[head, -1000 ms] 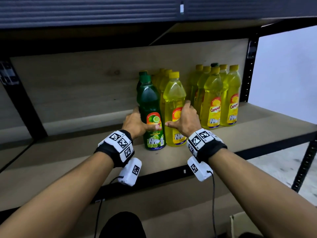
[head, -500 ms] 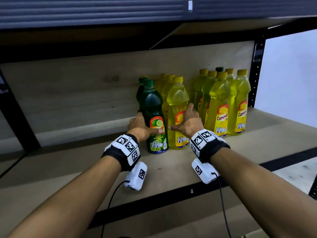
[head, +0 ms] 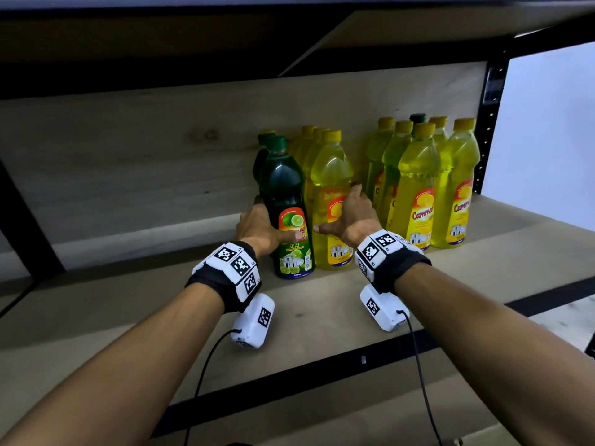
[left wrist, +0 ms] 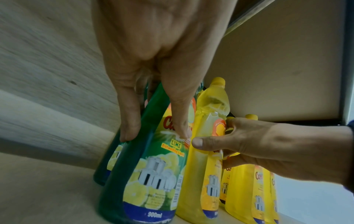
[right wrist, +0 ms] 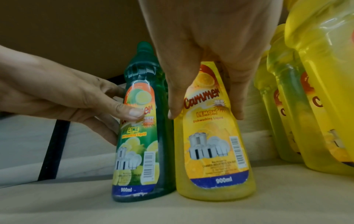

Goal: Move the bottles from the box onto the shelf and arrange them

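On the wooden shelf [head: 96,317], the stock stands upright in two groups: a far-right cluster of yellow bottles [head: 415,188] and, left of it with a gap between, the rows I am squaring up. At the near end of those rows the green lime bottle [head: 291,214] and the yellow lemon bottle [head: 331,207] stand side by side, bases touching or nearly so. My left hand [head: 260,230] grips the green one at label height, thumb on the front, fingers curled round its left side. My right hand [head: 351,217] grips the lemon one likewise from its right. Both long axes are vertical. Judgement: each bottle lies directly ahead of its own hand; any further push goes straight back, toward the rows behind. The box is not in view.
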